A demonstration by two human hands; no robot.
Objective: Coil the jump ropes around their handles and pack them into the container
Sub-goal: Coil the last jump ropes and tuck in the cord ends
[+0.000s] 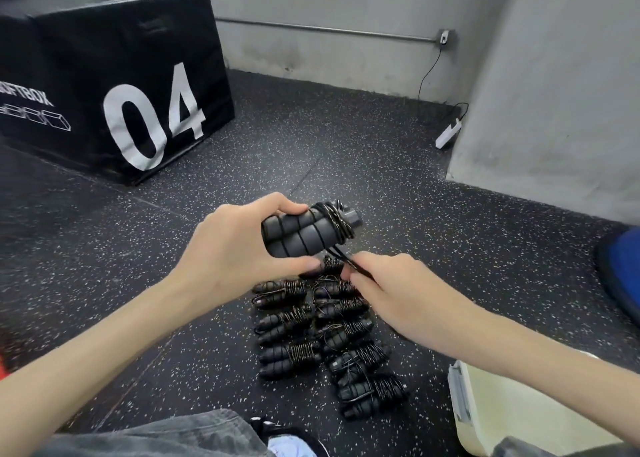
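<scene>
hands (pixel 239 245) coiling rope (pixel 349 261) above speckled floor (pixel 433 249).

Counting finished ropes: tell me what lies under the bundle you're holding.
Under the held bundle, coiled rope bundles lie in two rows on the floor. The hands cover the rows' far end.

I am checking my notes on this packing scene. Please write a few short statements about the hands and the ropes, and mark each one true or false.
1. The left hand grips the paired handles. True.
2. The right hand is open and holds nothing. False: it pinches the rope end.
3. The finished bundles lie in the container. False: they lie in rows on the floor.
4. The black box shows "04". True.
</scene>
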